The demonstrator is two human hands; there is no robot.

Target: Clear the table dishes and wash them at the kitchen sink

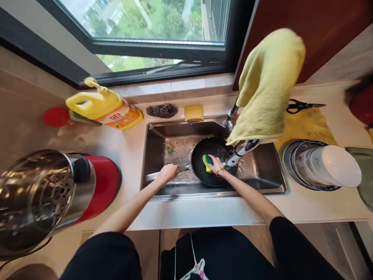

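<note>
A black frying pan [201, 149] rests in the steel sink [262, 186], its handle pointing left. My left hand [169, 172] is closed round that handle. Against the inside of the pan, my right hand [215, 165] grips a yellow and green sponge [207, 163]. The faucet head [232, 160] reaches over the pan just right of my right hand, and a yellow cloth [268, 85] hangs over the faucet. Some green scraps [170, 149] lie on the sink floor left of the pan.
Behind the sink are a yellow detergent bottle [116, 112], a steel scourer [162, 110] and a yellow sponge [194, 112]. Stacked bowls and plates [317, 165] and black scissors [300, 105] are at right. A red and steel appliance [100, 186] stands at left.
</note>
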